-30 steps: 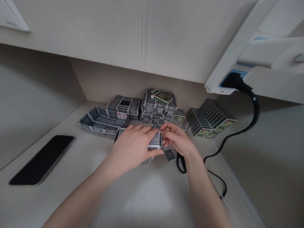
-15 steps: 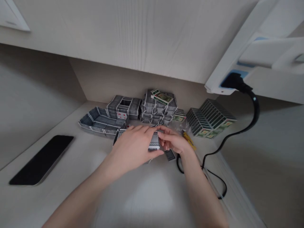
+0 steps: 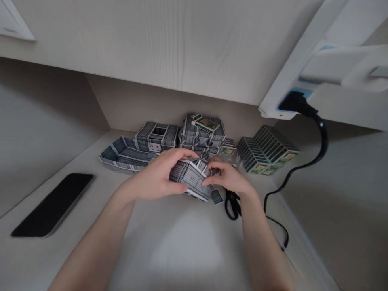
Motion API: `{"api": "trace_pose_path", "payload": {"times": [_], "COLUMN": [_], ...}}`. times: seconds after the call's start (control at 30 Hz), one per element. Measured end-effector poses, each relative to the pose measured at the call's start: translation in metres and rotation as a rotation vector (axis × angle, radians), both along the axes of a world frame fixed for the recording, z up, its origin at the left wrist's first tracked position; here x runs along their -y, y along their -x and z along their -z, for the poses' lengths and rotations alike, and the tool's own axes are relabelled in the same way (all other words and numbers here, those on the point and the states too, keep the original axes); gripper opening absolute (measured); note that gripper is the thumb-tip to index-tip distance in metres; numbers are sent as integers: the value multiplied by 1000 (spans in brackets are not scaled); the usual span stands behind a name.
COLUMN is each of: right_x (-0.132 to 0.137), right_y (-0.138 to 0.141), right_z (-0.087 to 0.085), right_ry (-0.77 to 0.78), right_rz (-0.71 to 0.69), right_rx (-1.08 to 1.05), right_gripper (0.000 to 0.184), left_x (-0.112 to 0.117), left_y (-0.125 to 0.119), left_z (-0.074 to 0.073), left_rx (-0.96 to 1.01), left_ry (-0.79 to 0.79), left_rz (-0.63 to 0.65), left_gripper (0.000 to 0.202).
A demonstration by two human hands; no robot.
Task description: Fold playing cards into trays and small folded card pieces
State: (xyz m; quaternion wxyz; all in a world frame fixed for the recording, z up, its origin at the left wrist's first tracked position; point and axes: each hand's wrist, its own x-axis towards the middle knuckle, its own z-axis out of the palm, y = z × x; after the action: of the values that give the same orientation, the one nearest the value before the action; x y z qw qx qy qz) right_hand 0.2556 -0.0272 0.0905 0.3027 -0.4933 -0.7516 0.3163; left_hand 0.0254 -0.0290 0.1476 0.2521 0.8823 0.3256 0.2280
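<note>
Between my hands is a model piece built of folded playing cards (image 3: 194,178), its grey patterned backs facing out, tilted with one flat side toward me. My left hand (image 3: 163,173) grips it from the left, thumb in front and fingers over the top. At its right end my right hand (image 3: 226,178) pinches the edge with thumb and fingers; the fingertips are partly hidden. A small loose folded card (image 3: 216,197) lies just below my right hand. Black-handled scissors (image 3: 233,205) lie beside my right wrist, partly covered by it.
Behind my hands stand a boat-shaped card tray (image 3: 124,155), a card box with a square opening (image 3: 159,133) and a stacked card structure (image 3: 201,137) topped by an opened card packet (image 3: 206,122). Several card packs (image 3: 269,149) stand right, near a black cable (image 3: 323,137). A phone (image 3: 53,206) lies left.
The card model has been turned and tilted, so its flat side now shows. My left hand has opened wider around it, and my right hand has shifted slightly. More of the scissors is visible.
</note>
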Motion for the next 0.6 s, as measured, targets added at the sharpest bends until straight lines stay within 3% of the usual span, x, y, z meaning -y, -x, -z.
{"api": "trace_pose_path", "payload": {"times": [0.07, 0.13, 0.2, 0.27, 0.4, 0.5, 0.6], "right_x": [-1, -3, -6, -9, -12, -17, -22], "right_y": [-4, -10, -17, -19, -1, 17, 21], "right_z": [0, 4, 11, 19, 32, 42, 56], "right_ry": [-11, -23, 11, 143, 443, 474, 468], "right_rz": [28, 165, 356, 448, 317, 295, 312], "right_rx": [64, 137, 313, 571, 911, 1023, 984], "right_gripper": [34, 41, 41, 35, 41, 47, 43], "left_x": [-1, -1, -1, 0, 5, 15, 30], "left_y": [5, 9, 12, 14, 17, 16, 7], "left_z": [-1, -3, -5, -7, -6, -2, 5], "left_rx": [-16, -27, -42, -77, -161, -209, -270], "left_ry": [64, 103, 93, 39, -68, -140, -200], "left_rz": [2, -13, -35, -60, -123, -191, -239], "left_gripper": [46, 44, 44, 41, 41, 44, 41]}}
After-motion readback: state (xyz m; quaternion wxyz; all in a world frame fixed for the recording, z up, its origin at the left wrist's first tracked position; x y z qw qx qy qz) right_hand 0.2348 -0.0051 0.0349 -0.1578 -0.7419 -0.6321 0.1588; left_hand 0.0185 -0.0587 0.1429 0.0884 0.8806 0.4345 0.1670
